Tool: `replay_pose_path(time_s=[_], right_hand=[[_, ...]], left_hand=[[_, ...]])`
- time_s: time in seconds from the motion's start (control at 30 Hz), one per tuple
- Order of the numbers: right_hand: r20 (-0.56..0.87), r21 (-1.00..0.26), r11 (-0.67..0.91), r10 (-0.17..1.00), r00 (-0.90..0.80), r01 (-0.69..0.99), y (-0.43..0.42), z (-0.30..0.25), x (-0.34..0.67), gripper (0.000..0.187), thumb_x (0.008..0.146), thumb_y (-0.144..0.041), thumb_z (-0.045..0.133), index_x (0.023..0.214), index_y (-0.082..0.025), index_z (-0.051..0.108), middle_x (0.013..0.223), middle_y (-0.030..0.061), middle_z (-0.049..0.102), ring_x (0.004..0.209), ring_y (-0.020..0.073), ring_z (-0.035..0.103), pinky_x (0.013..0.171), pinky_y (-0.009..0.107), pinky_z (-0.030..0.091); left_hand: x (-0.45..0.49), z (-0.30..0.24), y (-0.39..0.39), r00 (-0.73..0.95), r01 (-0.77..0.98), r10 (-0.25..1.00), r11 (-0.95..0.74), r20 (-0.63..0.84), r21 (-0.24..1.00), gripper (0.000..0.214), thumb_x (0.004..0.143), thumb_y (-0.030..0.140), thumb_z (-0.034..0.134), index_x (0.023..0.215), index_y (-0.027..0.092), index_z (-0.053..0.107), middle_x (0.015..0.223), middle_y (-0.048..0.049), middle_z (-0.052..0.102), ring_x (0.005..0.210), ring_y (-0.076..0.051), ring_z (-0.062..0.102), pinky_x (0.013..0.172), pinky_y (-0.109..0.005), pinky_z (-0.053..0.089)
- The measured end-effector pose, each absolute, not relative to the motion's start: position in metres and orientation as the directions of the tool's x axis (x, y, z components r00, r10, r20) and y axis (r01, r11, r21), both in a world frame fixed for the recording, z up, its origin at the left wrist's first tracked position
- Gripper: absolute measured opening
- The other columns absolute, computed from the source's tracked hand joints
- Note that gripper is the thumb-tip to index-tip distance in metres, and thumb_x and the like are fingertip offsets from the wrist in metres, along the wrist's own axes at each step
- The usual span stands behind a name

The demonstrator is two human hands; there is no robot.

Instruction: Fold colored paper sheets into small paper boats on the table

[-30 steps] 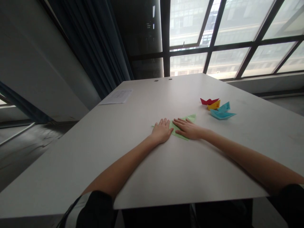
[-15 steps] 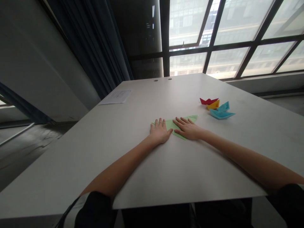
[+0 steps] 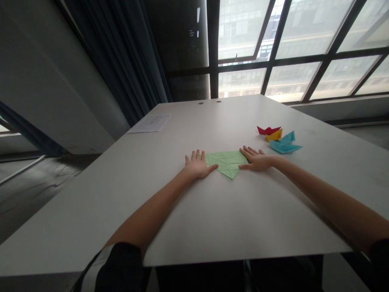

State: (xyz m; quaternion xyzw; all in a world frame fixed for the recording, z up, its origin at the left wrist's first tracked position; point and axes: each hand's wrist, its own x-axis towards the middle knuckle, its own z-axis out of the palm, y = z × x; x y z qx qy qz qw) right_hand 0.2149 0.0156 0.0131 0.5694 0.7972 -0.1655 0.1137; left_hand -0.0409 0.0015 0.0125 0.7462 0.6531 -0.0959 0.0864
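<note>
A sheet of green folded paper (image 3: 226,161) lies flat on the table, crossed by creases, with one pointed corner toward me. My left hand (image 3: 197,165) rests palm down over its left end, fingers spread and thumb along the lower edge. Over the right end lies my right hand (image 3: 254,159), also flat with the fingers apart. Both ends of the paper are partly hidden beneath the hands.
Beyond my right hand stand folded paper boats: a red one (image 3: 268,130), a yellow one (image 3: 274,135) and a light blue one (image 3: 285,146). A printed sheet (image 3: 149,123) lies at the white table's (image 3: 188,219) far left edge. Windows and a dark curtain (image 3: 121,52) are behind.
My hands have slid apart, the left one a little to the left and the right one to the right. More of the green paper's middle now shows.
</note>
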Motion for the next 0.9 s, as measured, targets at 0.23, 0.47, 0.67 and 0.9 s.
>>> replay_pose_path(time_s=[0.23,0.47,0.67,0.9], right_hand=[[-0.267,-0.136,0.303,0.906,-0.33,0.943,0.023,0.011,0.224,0.1,0.069,-0.075,0.035,0.143,-0.015,0.005,0.15,0.0134,-0.001,0.135,0.0343,-0.001,0.104,0.06,0.008],[0.13,-0.253,0.64,0.765,-0.63,0.725,0.031,0.011,0.22,0.071,0.069,-0.064,0.054,0.129,-0.028,0.043,0.141,0.0098,0.034,0.126,0.0306,0.034,0.1,0.045,0.032],[0.249,-0.223,0.773,0.634,-0.732,0.593,0.031,0.012,0.214,0.044,0.073,-0.052,0.059,0.108,-0.026,0.063,0.122,0.0094,0.053,0.101,0.0237,0.054,0.088,0.039,0.042],[0.243,-0.228,0.843,0.535,-0.809,0.488,0.028,0.014,0.209,0.031,0.087,-0.04,0.044,0.099,-0.024,0.068,0.101,0.0062,0.066,0.09,0.0176,0.06,0.083,0.03,0.043]], left_hand=[[-0.075,0.016,0.02,0.185,0.982,0.926,-0.185,-0.329,0.033,0.102,0.067,0.081,0.017,0.143,0.016,-0.003,0.148,-0.0101,-0.008,0.135,-0.035,-0.004,0.103,-0.06,0.009],[-0.077,0.017,0.021,0.124,0.992,0.938,-0.121,-0.324,0.03,0.098,0.065,0.08,0.028,0.142,0.028,0.001,0.148,-0.0108,-0.006,0.13,-0.047,-0.003,0.099,-0.063,0.011],[-0.083,0.019,0.024,0.192,0.981,0.927,-0.187,-0.321,0.047,0.101,0.062,0.083,0.025,0.142,0.027,0.001,0.149,-0.0107,-0.006,0.132,-0.043,-0.008,0.099,-0.064,0.005],[-0.09,0.019,0.027,0.26,0.965,0.905,-0.256,-0.338,0.056,0.1,0.063,0.083,0.023,0.142,0.027,-0.001,0.149,-0.0091,-0.007,0.134,-0.038,-0.009,0.1,-0.063,0.005]])
